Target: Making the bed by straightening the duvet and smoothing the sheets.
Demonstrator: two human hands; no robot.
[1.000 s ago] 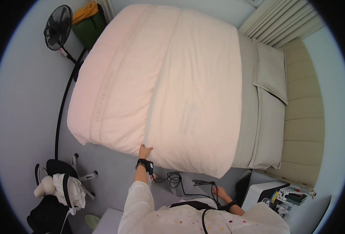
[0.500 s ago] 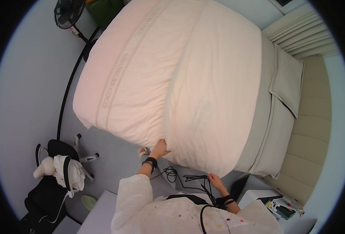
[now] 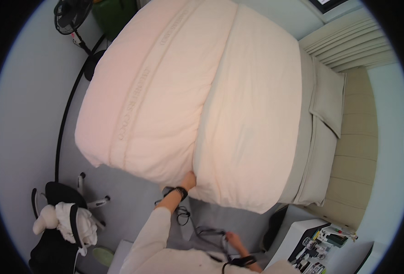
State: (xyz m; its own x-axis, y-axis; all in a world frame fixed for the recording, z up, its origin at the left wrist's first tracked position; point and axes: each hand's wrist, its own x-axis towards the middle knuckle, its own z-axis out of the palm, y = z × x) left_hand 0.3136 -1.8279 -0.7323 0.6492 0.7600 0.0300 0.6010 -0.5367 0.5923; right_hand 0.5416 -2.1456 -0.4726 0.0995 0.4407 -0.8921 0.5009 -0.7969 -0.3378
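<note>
A pale pink quilt point(image 3: 252, 118) covers the bed, with a fold line running across it to the near edge. My left hand point(image 3: 190, 180), black band at the wrist, is closed on the quilt's near edge where that fold ends; its fingertips are tucked out of sight. Lower right, my right hand point(image 3: 233, 238) grips a looped black cable point(image 3: 209, 231), blurred by motion. More coils of dark cable point(image 3: 182, 216) hang below my left wrist, beside the bed.
Grey pillows point(image 3: 325, 98) lie against a beige headboard point(image 3: 359, 146). Lower left stands a black swivel chair point(image 3: 58, 246) with a white cloth point(image 3: 81, 223) on it. A white bedside cabinet point(image 3: 298, 235) holding small items is at lower right. A black fan point(image 3: 72, 16) stands far left.
The wrinkles along the quilt's fold have smoothed and the fold has straightened. My right hand has moved left and down with the cable. The whole view has shifted slightly.
</note>
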